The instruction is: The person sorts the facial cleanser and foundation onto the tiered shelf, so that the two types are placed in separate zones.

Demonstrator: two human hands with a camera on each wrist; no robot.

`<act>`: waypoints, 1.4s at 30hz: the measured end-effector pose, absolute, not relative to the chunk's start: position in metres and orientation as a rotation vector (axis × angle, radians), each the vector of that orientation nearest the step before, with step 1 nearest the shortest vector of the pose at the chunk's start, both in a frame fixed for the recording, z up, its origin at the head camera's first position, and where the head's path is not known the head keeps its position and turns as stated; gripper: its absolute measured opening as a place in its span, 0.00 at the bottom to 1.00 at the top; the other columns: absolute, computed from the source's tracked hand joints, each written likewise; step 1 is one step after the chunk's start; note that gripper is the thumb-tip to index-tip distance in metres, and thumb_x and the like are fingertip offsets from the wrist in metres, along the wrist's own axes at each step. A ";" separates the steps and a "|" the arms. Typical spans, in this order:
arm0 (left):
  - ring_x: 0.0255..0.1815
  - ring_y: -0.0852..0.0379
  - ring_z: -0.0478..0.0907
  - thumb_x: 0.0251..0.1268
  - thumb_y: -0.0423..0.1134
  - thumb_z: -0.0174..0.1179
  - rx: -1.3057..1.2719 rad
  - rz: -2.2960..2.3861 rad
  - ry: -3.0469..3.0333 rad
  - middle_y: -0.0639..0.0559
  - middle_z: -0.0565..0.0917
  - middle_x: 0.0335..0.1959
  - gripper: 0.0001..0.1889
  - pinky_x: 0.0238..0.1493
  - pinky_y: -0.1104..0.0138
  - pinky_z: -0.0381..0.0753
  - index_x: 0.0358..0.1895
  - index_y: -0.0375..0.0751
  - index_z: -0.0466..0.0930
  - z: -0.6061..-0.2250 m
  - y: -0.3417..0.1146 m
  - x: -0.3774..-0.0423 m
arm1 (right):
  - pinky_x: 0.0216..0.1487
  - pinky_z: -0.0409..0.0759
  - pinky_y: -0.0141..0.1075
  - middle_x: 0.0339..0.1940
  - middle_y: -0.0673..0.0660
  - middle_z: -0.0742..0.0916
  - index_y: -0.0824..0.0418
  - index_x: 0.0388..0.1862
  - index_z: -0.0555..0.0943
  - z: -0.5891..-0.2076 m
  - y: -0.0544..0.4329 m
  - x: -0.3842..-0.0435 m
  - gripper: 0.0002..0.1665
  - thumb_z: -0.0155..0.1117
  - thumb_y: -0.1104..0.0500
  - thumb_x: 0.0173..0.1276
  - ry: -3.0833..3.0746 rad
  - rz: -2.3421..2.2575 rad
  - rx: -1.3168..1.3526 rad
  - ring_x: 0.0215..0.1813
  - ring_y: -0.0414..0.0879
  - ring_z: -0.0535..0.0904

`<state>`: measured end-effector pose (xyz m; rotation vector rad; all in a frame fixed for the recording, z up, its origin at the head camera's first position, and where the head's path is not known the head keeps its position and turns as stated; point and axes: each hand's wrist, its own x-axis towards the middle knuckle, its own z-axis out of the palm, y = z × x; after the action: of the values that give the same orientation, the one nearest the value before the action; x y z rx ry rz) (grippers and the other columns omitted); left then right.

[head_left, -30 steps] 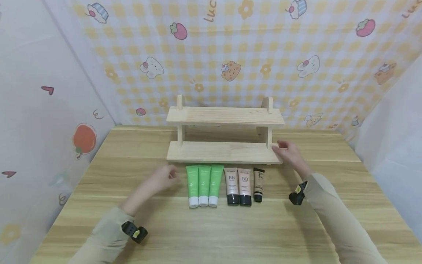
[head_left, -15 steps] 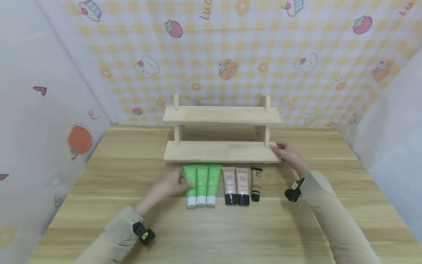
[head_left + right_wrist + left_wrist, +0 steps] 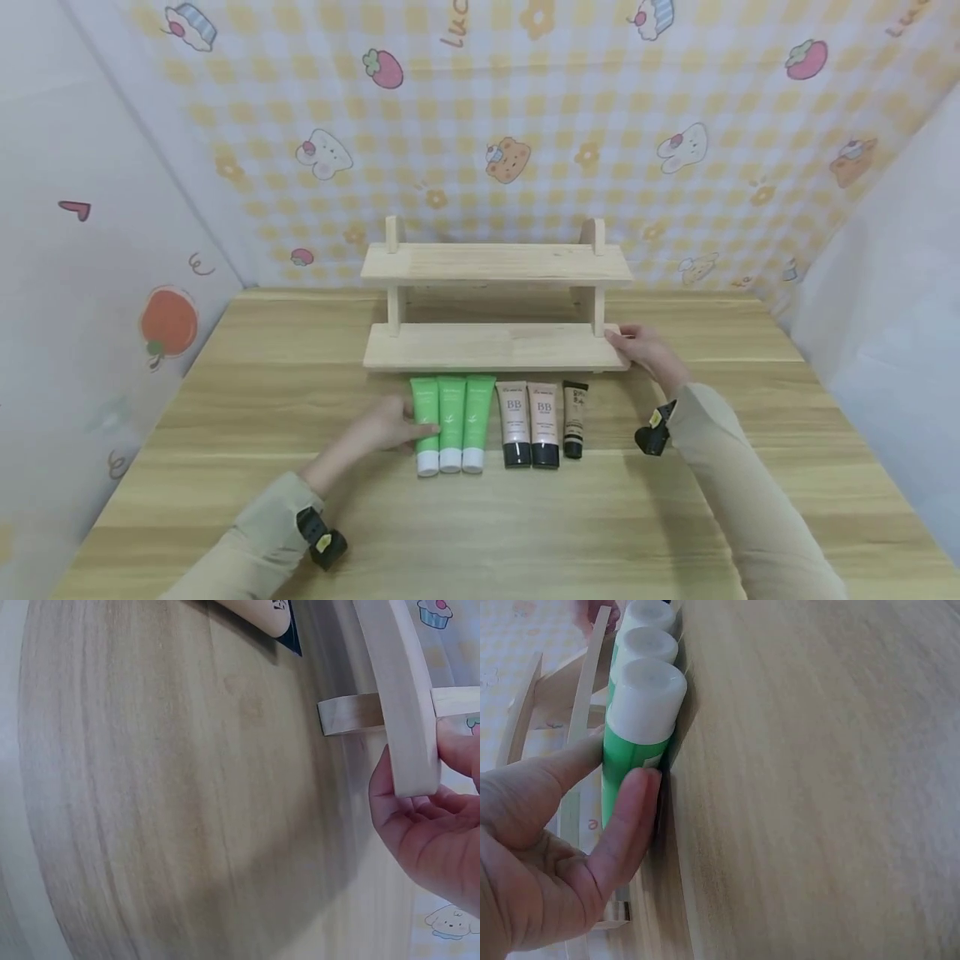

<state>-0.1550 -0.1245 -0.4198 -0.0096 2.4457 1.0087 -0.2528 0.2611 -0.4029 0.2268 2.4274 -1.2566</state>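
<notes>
A: Head view. Grip state, quick?
B: Pinches the leftmost green squeeze tube (image 3: 425, 402) with the left hand (image 3: 384, 423); holds the right end of the lower board (image 3: 480, 347) of the two-tier wooden shelf (image 3: 480, 262) with the right hand (image 3: 652, 357).
A: Location of that tube?
B: On the wood-grain table (image 3: 480, 533), in front of the shelf, white cap toward the wearer. To the right, two more green tubes (image 3: 452, 415), then two BB cream tubes (image 3: 514, 417), then a slim black-capped tube (image 3: 574, 412).
A: Left wrist view?
B: Sets thumb and fingers on opposite sides, below the cap. Cannot tell whether lifted. Best to squeeze lightly: probably soft-walled, could dent. Mind the neighbouring tube too; easy to drag along.
A: Right wrist view?
B: Clasps the board end, thumb above, fingers below. Probably best to brace gently, not tug: could skew the shelf. No green tube in sight here, just part of a beige tube near the top edge, likely the slim one.
</notes>
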 end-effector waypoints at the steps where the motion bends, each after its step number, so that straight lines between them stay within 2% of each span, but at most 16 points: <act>1: 0.20 0.57 0.77 0.52 0.45 0.65 -0.021 1.021 2.429 0.48 0.80 0.23 0.13 0.24 0.69 0.80 0.31 0.38 0.77 -0.421 -0.124 -0.155 | 0.62 0.71 0.43 0.64 0.76 0.64 0.78 0.67 0.50 -0.403 0.260 -0.253 0.38 0.44 0.50 0.72 2.424 -1.248 0.232 0.59 0.59 0.70; 7: 0.18 0.58 0.77 0.55 0.45 0.63 -0.050 1.038 2.394 0.48 0.80 0.22 0.13 0.22 0.69 0.79 0.27 0.37 0.74 -0.427 -0.124 -0.154 | 0.62 0.71 0.45 0.65 0.75 0.64 0.77 0.68 0.47 -0.404 0.257 -0.254 0.38 0.42 0.50 0.73 2.385 -1.225 0.276 0.59 0.57 0.70; 12: 0.17 0.59 0.77 0.54 0.46 0.63 -0.084 1.024 2.392 0.48 0.79 0.20 0.16 0.21 0.70 0.78 0.22 0.38 0.72 -0.428 -0.124 -0.153 | 0.58 0.74 0.41 0.62 0.73 0.68 0.77 0.68 0.49 -0.405 0.255 -0.255 0.38 0.42 0.50 0.73 2.387 -1.198 0.302 0.53 0.52 0.73; 19: 0.15 0.58 0.77 0.53 0.45 0.64 -0.067 1.020 2.422 0.50 0.75 0.14 0.19 0.18 0.72 0.75 0.15 0.41 0.67 -0.423 -0.124 -0.151 | 0.60 0.69 0.41 0.64 0.70 0.66 0.75 0.68 0.49 -0.403 0.257 -0.253 0.39 0.41 0.47 0.72 2.374 -1.211 0.318 0.57 0.52 0.68; 22: 0.16 0.58 0.77 0.53 0.44 0.64 -0.040 1.043 2.434 0.50 0.74 0.15 0.18 0.18 0.72 0.75 0.16 0.39 0.67 -0.421 -0.125 -0.149 | 0.59 0.70 0.39 0.63 0.70 0.67 0.75 0.68 0.50 -0.404 0.258 -0.253 0.39 0.42 0.47 0.72 2.376 -1.218 0.334 0.57 0.52 0.68; 28: 0.17 0.56 0.78 0.52 0.43 0.65 -0.007 1.090 2.432 0.45 0.79 0.21 0.15 0.22 0.68 0.80 0.25 0.33 0.75 -0.418 -0.128 -0.144 | 0.52 0.73 0.35 0.61 0.69 0.70 0.75 0.67 0.52 -0.403 0.258 -0.255 0.38 0.43 0.49 0.72 2.400 -1.195 0.362 0.52 0.49 0.71; 31: 0.18 0.56 0.78 0.52 0.44 0.65 -0.002 1.080 2.446 0.45 0.79 0.22 0.15 0.23 0.68 0.79 0.27 0.33 0.76 -0.416 -0.130 -0.141 | 0.53 0.73 0.35 0.60 0.69 0.71 0.76 0.67 0.53 -0.401 0.258 -0.255 0.37 0.43 0.50 0.72 2.416 -1.180 0.345 0.51 0.48 0.72; 38: 0.15 0.55 0.75 0.52 0.45 0.65 0.024 1.080 2.483 0.51 0.72 0.10 0.13 0.16 0.73 0.70 0.30 0.36 0.78 -0.408 -0.127 -0.138 | 0.53 0.75 0.35 0.60 0.70 0.72 0.76 0.67 0.52 -0.399 0.257 -0.256 0.36 0.43 0.50 0.73 2.413 -1.175 0.337 0.50 0.47 0.74; 40: 0.15 0.55 0.74 0.53 0.45 0.64 0.051 1.086 2.495 0.50 0.73 0.11 0.14 0.15 0.73 0.69 0.34 0.36 0.79 -0.405 -0.125 -0.138 | 0.53 0.74 0.35 0.60 0.70 0.72 0.76 0.67 0.52 -0.399 0.257 -0.256 0.36 0.43 0.51 0.73 2.411 -1.175 0.341 0.50 0.48 0.74; 42: 0.17 0.56 0.76 0.53 0.44 0.64 0.062 1.095 2.502 0.48 0.76 0.15 0.18 0.17 0.72 0.73 0.40 0.33 0.78 -0.403 -0.122 -0.139 | 0.53 0.74 0.35 0.60 0.71 0.71 0.76 0.67 0.52 -0.398 0.257 -0.256 0.36 0.43 0.51 0.73 2.409 -1.174 0.333 0.50 0.47 0.74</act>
<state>-0.1393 -0.1218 -0.4032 0.0623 2.5025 1.0953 -0.2562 0.2569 -0.3983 0.3326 2.4094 -1.1739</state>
